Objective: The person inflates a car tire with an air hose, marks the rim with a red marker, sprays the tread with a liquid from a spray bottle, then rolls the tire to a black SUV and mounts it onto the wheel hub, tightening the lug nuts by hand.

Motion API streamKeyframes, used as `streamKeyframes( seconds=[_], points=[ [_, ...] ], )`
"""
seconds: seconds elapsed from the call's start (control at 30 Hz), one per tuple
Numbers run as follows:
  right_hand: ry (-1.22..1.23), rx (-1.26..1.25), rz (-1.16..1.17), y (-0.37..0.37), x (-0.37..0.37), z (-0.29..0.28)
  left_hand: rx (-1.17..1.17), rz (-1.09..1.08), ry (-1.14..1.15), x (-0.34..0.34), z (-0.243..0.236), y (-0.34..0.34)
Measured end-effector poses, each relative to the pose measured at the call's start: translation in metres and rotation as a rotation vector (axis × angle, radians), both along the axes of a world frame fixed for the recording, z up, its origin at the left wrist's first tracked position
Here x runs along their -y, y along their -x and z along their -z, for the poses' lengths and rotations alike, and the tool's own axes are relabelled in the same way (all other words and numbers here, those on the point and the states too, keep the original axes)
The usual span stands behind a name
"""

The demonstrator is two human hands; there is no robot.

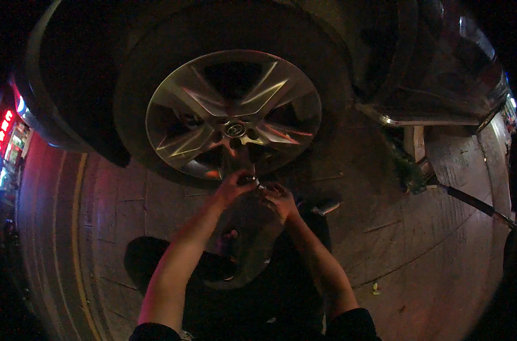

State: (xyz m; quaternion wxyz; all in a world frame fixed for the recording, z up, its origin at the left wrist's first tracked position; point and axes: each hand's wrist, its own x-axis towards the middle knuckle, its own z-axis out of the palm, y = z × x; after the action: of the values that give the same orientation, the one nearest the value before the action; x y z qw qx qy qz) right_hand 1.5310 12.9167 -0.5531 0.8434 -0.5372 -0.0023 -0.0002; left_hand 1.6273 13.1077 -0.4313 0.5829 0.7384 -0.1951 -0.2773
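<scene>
My left hand [236,188] is closed with its fingertips pinched around a small shiny metal piece [257,183], just below the lower edge of a car wheel. Close beside it on the right, my right hand [279,203] has its fingers curled in towards the same piece. Dim light hides the piece's exact kind and whatever else the right fingers hold. Above both hands stands the silver alloy wheel [264,98], with broad spokes, a round centre cap [234,130] and dark bolt holes around the cap. The wheel is on the car, inside the dark wheel arch.
Right of the wheel, a jack [413,175] stands beneath the car's sill [434,118], its long dark handle [471,200] slanting out to the right. Paved ground [378,227] surrounds my bent legs. A small leaf [376,288] lies at lower right. Lit signs [3,133] glow far left.
</scene>
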Motion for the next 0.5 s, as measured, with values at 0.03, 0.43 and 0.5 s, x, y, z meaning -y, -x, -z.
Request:
streamKeyframes(
  seconds=[0.03,0.43,0.5],
  points=[
    [0.262,0.169,0.076,-0.003,-0.003,0.002,0.008,-0.046,0.001,0.000,-0.001,0.004],
    [-0.047,0.150,0.123,-0.031,-0.003,0.001,0.710,0.058,-0.414,-0.001,-0.058,-0.015],
    [-1.077,-0.064,0.010,-0.034,-0.001,-0.040,1.094,0.008,-0.459,-0.006,-0.104,-0.052]
  ],
)
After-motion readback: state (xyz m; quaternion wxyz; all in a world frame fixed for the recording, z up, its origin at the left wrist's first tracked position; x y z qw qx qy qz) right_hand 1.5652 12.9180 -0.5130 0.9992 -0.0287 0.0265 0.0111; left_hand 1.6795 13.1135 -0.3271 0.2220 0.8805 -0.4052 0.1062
